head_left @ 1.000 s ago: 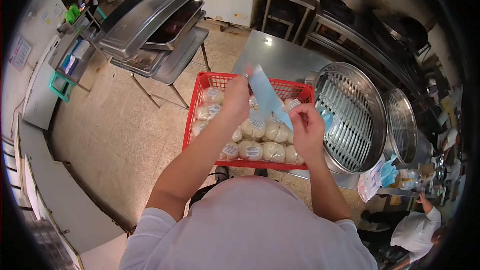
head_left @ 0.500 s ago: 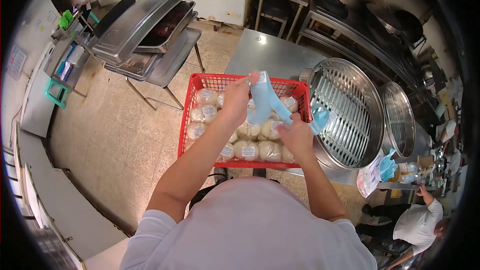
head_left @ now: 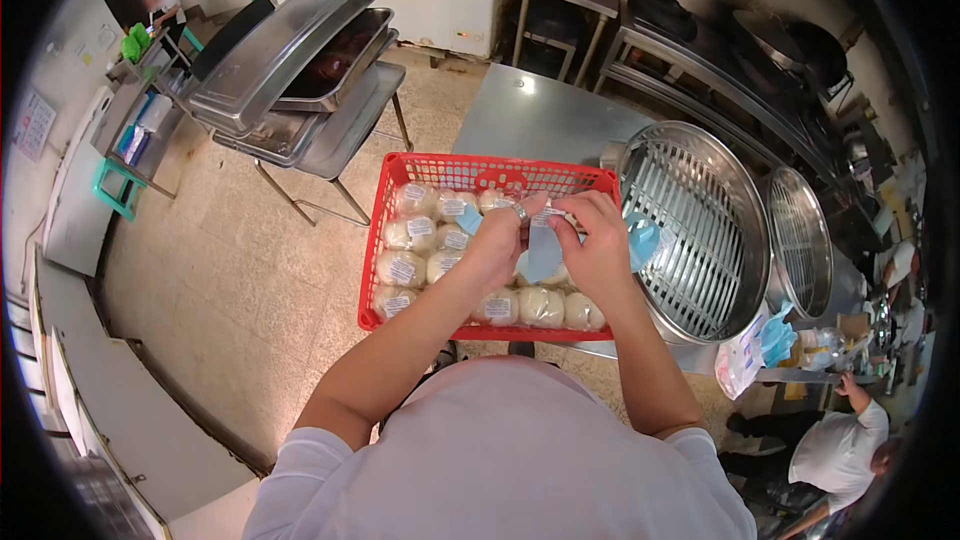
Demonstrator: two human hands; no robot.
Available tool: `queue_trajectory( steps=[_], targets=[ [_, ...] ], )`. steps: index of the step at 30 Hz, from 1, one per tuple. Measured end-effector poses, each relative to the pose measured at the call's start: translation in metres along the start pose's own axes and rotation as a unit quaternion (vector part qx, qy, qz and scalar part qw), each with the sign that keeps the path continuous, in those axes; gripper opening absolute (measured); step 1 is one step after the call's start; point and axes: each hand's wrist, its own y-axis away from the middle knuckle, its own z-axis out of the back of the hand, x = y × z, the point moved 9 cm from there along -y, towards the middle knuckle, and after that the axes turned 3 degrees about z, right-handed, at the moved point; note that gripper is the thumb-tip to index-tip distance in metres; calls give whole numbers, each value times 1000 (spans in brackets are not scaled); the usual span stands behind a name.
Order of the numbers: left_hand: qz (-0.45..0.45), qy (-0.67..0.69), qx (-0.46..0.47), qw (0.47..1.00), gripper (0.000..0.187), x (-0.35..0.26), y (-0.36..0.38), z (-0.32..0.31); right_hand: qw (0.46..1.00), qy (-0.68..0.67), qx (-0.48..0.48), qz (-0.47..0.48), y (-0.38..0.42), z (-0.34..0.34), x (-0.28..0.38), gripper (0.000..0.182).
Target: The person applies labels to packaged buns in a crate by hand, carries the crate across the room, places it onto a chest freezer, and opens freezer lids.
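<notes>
Both of my hands are together over a red plastic basket [head_left: 370,280] filled with rows of white buns [head_left: 408,232] in clear wrap, many bearing white printed labels. My left hand [head_left: 497,242] is closed on a light blue label strip [head_left: 543,255], which hangs down between the hands, with another bit showing at the left of the fingers. At the strip's upper end is a white printed label [head_left: 545,217]. My right hand [head_left: 597,240] pinches there, thumb and fingers at the label's edge. Buns beneath the hands are partly hidden.
A metal table [head_left: 540,115] bears a large round steamer tray [head_left: 690,230], a crumpled blue piece [head_left: 643,240] at its rim and a smaller steamer [head_left: 800,240]. Lidded metal pans [head_left: 275,60] stand on a rack at left. A person [head_left: 835,450] is at lower right, another [head_left: 165,15] far left.
My hands have come closer together, the left moving down and the right up. The strip, earlier raised and folded in a loop, now hangs between them with its label at my fingers.
</notes>
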Motion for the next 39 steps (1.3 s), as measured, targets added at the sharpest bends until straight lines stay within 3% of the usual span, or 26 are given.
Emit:
queue_trajectory(
  steps=[8, 14, 17, 20, 23, 26, 29, 32, 38, 39],
  targets=[
    [-12, -75, -25, 997, 25, 6, -8, 19, 994, 51, -14, 91, 10, -1, 23, 18],
    [-19, -39, -67, 997, 19, -1, -1, 7, 999, -19, -22, 35, 22, 12, 33, 15],
    [-29, -39, -76, 996, 21, -8, -13, 17, 977, -180, 18, -109, 36, 9, 12, 11],
    [-32, -53, -77, 995, 25, -14, -23, 29, 911, -259, 118, -299, 82, -20, -33, 9],
    [-51, -47, -85, 994, 22, -18, -21, 25, 909, -114, 260, -306, 120, -45, -63, 14],
    [-55, -60, -81, 993, 23, -17, -19, 19, 918, 110, 289, -247, 137, -51, -70, 22],
    [-33, -87, -53, 994, 21, -11, -21, 20, 877, 221, 323, -277, 128, -45, -57, 24],
    [-23, -105, -24, 994, 22, -8, -18, 15, 870, 234, 305, -308, 122, -37, -62, 28],
    [-18, -100, -17, 995, 20, -5, -6, 9, 898, 250, 271, -240, 119, -31, -68, 27],
    [-17, -97, -23, 995, 20, -5, -5, 9, 919, 214, 222, -246, 111, -22, -65, 27]
  ],
)
